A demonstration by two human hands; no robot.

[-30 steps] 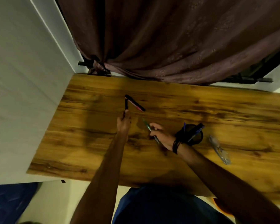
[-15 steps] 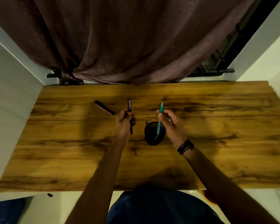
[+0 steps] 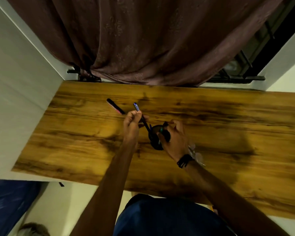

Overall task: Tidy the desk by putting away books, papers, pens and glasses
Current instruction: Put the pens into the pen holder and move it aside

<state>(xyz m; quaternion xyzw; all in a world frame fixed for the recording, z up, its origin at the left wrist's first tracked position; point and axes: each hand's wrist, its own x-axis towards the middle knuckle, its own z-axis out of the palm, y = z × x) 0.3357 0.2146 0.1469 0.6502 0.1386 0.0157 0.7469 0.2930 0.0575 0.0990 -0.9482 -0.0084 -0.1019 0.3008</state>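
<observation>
A black pen holder (image 3: 157, 144) stands on the wooden desk (image 3: 220, 133). My left hand (image 3: 132, 124) grips a dark pen with a blue end (image 3: 138, 111), its lower tip slanting into the holder's mouth. My right hand (image 3: 173, 138) curls over the holder's rim, fingers still on a green pen (image 3: 161, 132) that stands inside the holder. A black and pink pen (image 3: 115, 106) lies on the desk to the left of my left hand. Clear glasses (image 3: 197, 155) lie on the desk just behind my right wrist, partly hidden.
A brown curtain (image 3: 143, 40) hangs behind the desk's far edge. A white wall (image 3: 15, 99) closes the left side. A window grille (image 3: 245, 65) shows at the back right. My dark blue clothing (image 3: 160, 218) is at the near edge.
My right hand lowered the green pen into the holder. My left hand lifted the dark pen and brought its tip to the holder. The camera view shifted.
</observation>
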